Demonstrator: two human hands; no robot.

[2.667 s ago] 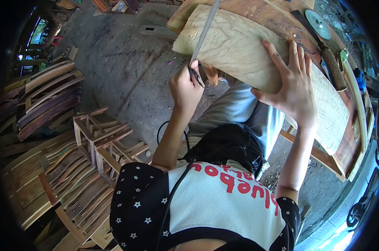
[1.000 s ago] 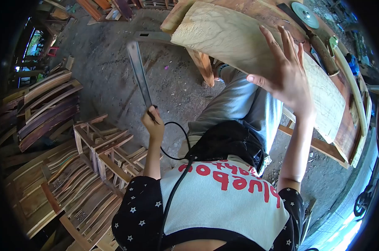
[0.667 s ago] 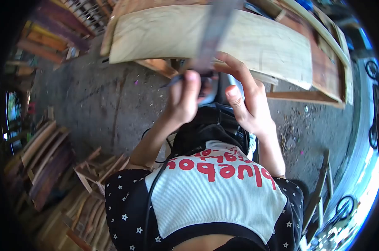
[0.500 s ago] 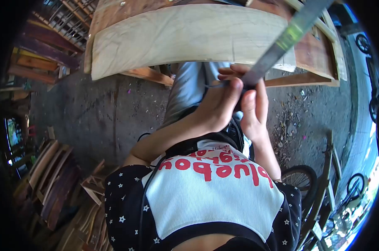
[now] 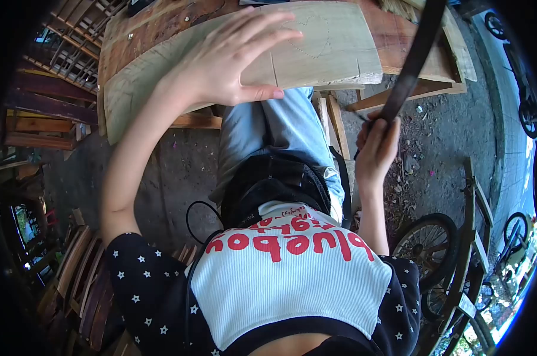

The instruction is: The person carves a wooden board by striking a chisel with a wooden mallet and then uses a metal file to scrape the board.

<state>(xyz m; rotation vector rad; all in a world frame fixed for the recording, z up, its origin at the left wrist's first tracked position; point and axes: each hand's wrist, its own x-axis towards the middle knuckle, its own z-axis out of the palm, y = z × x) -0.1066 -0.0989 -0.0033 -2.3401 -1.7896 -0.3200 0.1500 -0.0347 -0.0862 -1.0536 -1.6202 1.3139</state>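
My left hand is open over a pale, curved wooden board, fingers spread across its face and thumb at the near edge. Thin dark lines and dotted marks show on the board's surface. To the right, my right hand is closed around the lower end of a long flat metal blade. The blade points up and away, past the board's right end. My fingers hide the end that I grip.
The board lies on a reddish wooden workbench. Stacked planks stand at the left, more curved wooden pieces below them. At the lower right are a bicycle wheel and a wooden frame.
My left hand has left the blade's lower end and moved up and left over the board. The right hand, still holding the blade, has shifted right and the blade stands steeper.
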